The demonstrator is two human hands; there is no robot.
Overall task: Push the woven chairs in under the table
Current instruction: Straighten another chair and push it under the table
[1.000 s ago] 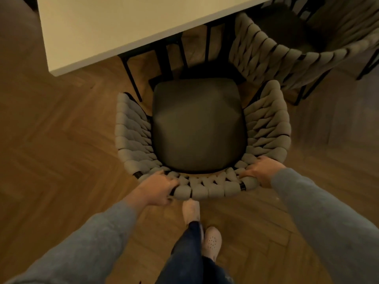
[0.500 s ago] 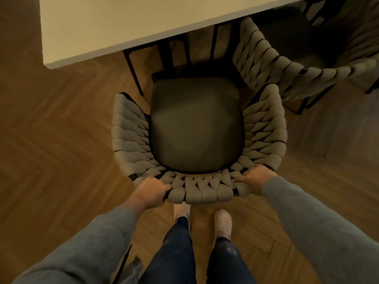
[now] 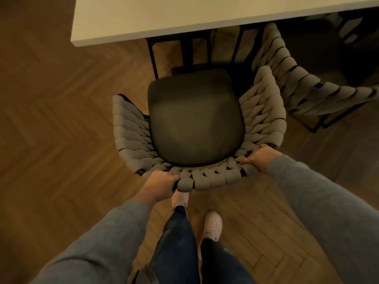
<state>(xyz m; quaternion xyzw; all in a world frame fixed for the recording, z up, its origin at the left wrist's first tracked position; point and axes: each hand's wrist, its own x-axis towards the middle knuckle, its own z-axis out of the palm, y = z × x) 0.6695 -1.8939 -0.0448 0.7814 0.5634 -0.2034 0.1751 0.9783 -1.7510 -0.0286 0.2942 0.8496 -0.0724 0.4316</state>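
a: fingers [image 3: 174, 178] of the left hand [image 3: 161, 184] are curled over the back rim of the woven chair [image 3: 131, 138], lower middle of the frame. right hand [image 3: 260, 157] grips the same rim further right.

b: and the chair itself?

a: dead centre, dark seat cushion [image 3: 194, 119] pointing at the pale tabletop [image 3: 184, 15] along the top, seat mostly out in the open. second woven chair [image 3: 287, 83] is just beside it, upper right.

- table [image 3: 143, 15] fills the upper frame; near chair [image 3: 195, 119] sits centre, just below its edge;
- second chair [image 3: 297, 85] at upper right, beside the first, partly under the table.
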